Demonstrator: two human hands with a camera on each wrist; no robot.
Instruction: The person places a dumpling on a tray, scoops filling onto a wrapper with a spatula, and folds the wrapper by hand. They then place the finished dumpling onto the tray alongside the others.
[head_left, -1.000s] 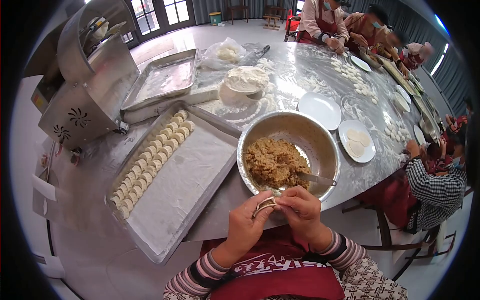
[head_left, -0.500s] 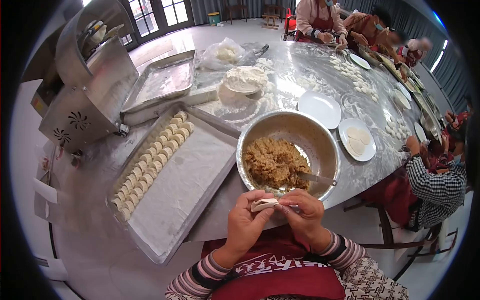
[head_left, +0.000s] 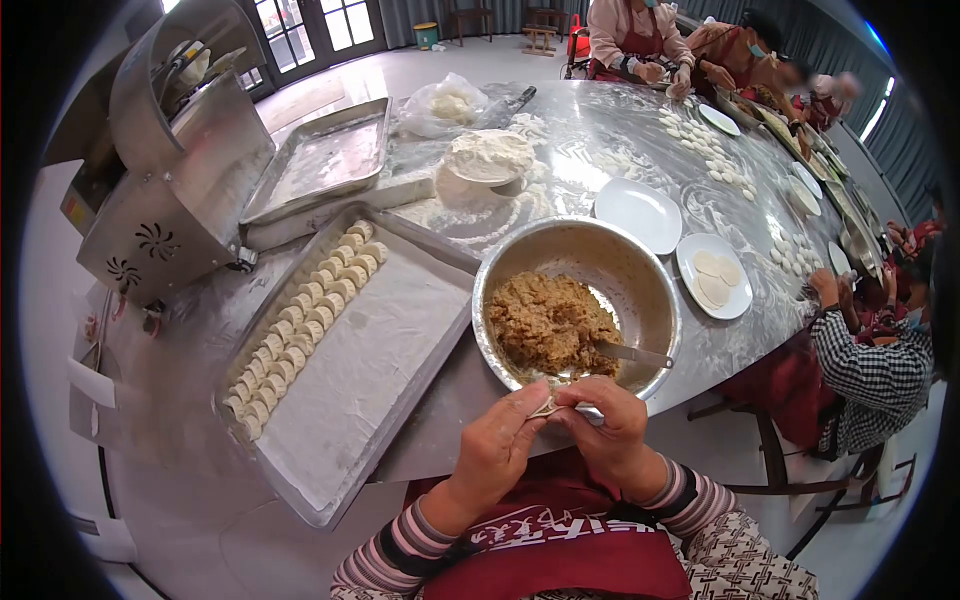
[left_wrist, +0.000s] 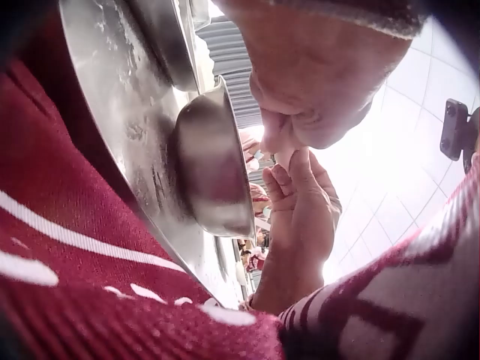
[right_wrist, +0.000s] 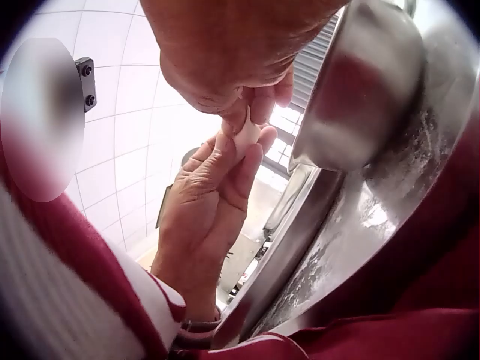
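Both hands meet at the near rim of a steel bowl [head_left: 640, 275], with a partly folded dumpling [head_left: 546, 406] between their fingertips. My left hand [head_left: 495, 440] holds one end of it, thumb and fingers pinched together. At the other end, my right hand [head_left: 610, 430] pinches the dough edge. The right wrist view shows the pale dumpling [right_wrist: 246, 140] between the two hands; in the left wrist view the fingers mostly hide it. Brown minced filling [head_left: 550, 320] lies in the bowl, with a flat metal-handled utensil [head_left: 637, 356] stuck into it.
Left of the bowl, a paper-lined tray [head_left: 365, 375] carries rows of finished dumplings [head_left: 300, 320]. A plate [head_left: 735, 300] with round wrappers [head_left: 713, 285] and a bare plate [head_left: 638, 215] stand to the right. Flour [head_left: 488, 155] is heaped behind. People work along the table's far side.
The dumpling has turned in the fingers, its open side showing earlier and now mostly covered. The hands have drawn closer together around it. Bowl and trays stay put.
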